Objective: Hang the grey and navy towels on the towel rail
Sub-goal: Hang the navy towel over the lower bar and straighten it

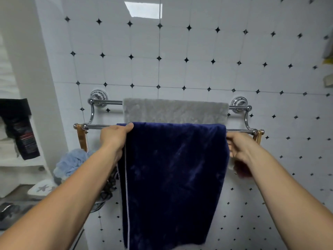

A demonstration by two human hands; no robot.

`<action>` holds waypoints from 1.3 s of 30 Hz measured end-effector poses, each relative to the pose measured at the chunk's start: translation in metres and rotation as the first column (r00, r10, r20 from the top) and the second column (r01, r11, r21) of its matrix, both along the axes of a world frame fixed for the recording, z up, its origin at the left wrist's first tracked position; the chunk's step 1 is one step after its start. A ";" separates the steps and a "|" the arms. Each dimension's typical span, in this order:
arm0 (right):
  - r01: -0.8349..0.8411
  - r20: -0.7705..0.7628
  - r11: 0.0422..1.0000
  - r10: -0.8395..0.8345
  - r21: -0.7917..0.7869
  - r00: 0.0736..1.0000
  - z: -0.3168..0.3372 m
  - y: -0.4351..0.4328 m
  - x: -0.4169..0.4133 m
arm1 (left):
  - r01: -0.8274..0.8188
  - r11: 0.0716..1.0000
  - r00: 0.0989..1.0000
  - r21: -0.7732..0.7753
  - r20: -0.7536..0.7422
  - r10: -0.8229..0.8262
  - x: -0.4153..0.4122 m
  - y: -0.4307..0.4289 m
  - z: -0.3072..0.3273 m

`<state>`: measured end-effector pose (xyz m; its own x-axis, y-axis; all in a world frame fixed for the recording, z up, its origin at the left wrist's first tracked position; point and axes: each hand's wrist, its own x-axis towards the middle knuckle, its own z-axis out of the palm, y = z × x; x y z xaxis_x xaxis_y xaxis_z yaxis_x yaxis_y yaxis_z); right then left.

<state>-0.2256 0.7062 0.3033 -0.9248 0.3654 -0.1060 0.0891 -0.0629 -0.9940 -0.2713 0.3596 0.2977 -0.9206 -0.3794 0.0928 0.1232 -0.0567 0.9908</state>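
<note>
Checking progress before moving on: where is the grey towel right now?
Head view, centre: the grey towel hangs over the rear bar of the towel rail, directly behind and above the navy towel on the front bar.

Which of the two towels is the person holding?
The navy towel on the front bar: left hand and right hand hold its upper edges. The grey towel hangs untouched behind.

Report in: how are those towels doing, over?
Left grip pinches navy towel at top corner, right grip holds its far edge. Navy towel draped over front bar; grey towel over back bar. Nothing blocking.
</note>
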 end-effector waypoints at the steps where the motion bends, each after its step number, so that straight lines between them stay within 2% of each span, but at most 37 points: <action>1: -0.007 0.007 1.000 0.007 0.017 1.000 0.002 0.001 0.002 | -0.124 0.980 0.992 -0.153 0.018 0.129 -0.005 -0.001 0.003; 3: -0.010 0.010 0.998 0.009 0.054 1.000 0.006 0.004 0.004 | -0.288 0.854 0.949 -0.433 -0.005 0.317 -0.006 -0.002 0.012; 4: 0.006 0.012 0.997 -0.007 0.073 1.000 0.008 0.005 0.004 | -0.301 0.827 0.942 -0.475 -0.016 0.334 -0.005 -0.003 0.016; 7: 0.083 -0.008 0.991 -0.083 0.108 0.997 0.016 0.010 0.003 | -0.245 0.879 0.960 -0.409 0.024 0.278 -0.011 -0.015 0.026; 11: 0.160 -0.027 0.972 -0.158 0.172 0.987 0.017 0.019 0.008 | -0.260 0.920 0.960 -0.294 0.026 0.280 -0.012 -0.039 0.018; 16: 0.255 -0.128 0.929 -0.228 0.266 0.965 0.014 0.015 0.009 | -0.053 0.985 0.999 -0.163 0.000 0.054 -0.003 -0.029 -0.006; 19: 0.246 -0.198 0.864 -0.174 0.438 0.965 0.020 0.011 0.007 | 0.063 0.996 0.998 -0.056 0.008 -0.062 0.001 -0.025 -0.001; 22: 0.172 -0.170 0.830 -0.095 0.531 0.981 0.019 0.005 0.001 | 0.050 0.999 0.999 0.001 -0.020 -0.050 0.001 -0.019 0.003; 27: 0.140 -0.161 0.861 -0.069 0.489 0.985 0.025 0.019 0.003 | -0.020 0.999 0.999 0.045 -0.039 0.021 0.004 -0.018 0.018; 32: -0.090 -0.104 0.958 0.122 0.271 0.987 0.003 0.035 0.026 | 0.172 0.985 0.985 0.012 -0.005 -0.171 0.024 -0.035 -0.005; 35: -0.057 -0.105 0.955 0.092 0.292 0.990 0.003 0.025 0.028 | 0.256 0.967 0.965 -0.014 0.061 -0.255 0.024 -0.040 -0.008; 37: 0.069 -0.166 0.890 0.008 0.451 0.986 0.013 0.018 0.018 | 0.286 0.956 0.957 -0.069 0.075 -0.281 0.020 -0.036 0.002; 38: 0.126 -0.181 0.805 -0.023 0.580 0.983 0.017 0.016 0.012 | 0.286 0.952 0.957 -0.106 0.075 -0.279 0.017 -0.032 0.006; 39: 0.156 -0.172 0.677 -0.044 0.719 0.984 0.020 0.016 0.006 | 0.273 0.953 0.962 -0.134 0.068 -0.266 0.014 -0.028 0.009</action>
